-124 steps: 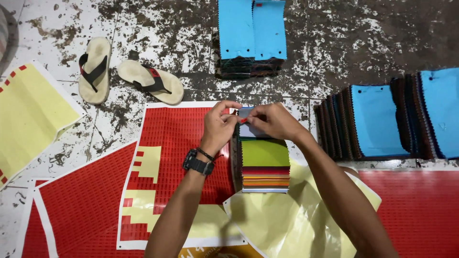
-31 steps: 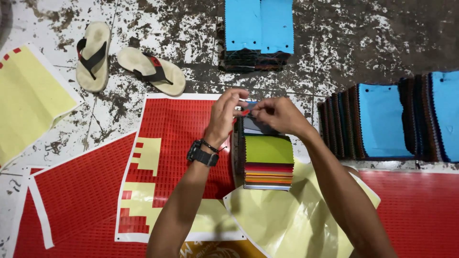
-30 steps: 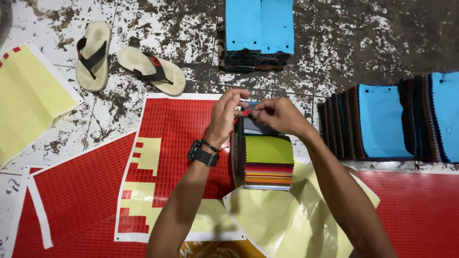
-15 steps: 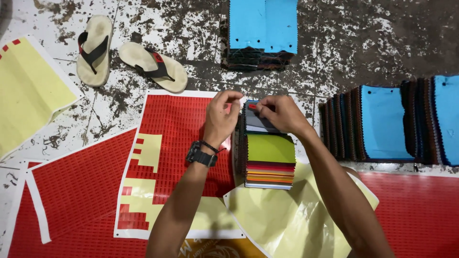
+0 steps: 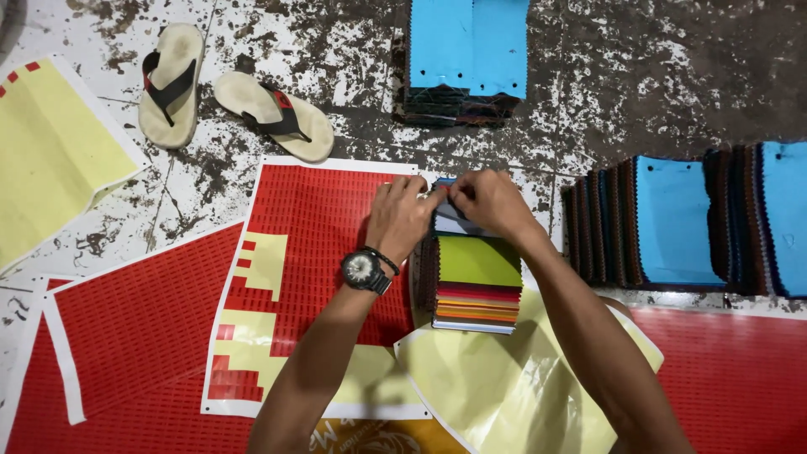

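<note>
Bare forearms, no sleeves; black round-faced wristwatch (image 5: 363, 270) on left wrist.

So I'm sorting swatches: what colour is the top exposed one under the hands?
Lime green top swatch, clearest in the head view.

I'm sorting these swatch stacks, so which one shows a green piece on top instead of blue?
The fabric stack under both hands; the other stacks are topped with blue.

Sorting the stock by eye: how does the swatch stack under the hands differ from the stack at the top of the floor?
The swatch stack under the hands shows a lime-green top with a fan of coloured edges; the top stack shows plain blue. The left hand and right hand touch the first; the second lies untouched. Both are fabric samples on the floor.
</note>
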